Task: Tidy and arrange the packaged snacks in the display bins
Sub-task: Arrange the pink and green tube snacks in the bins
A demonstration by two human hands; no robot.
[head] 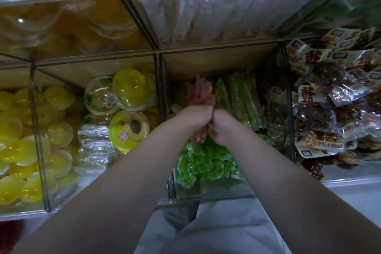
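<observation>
Pink snack sticks (pixel 203 89), bundled, are gripped by the left hand (pixel 195 115) and right hand (pixel 221 127), fingers curled round them, inside the clear middle bin (pixel 216 194); green snack sticks (pixel 237 97) lie just right of the fingers.

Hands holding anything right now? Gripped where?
Yes. The left hand and right hand together grip a bundle of pink stick packs around its middle, with both ends sticking out.
</observation>
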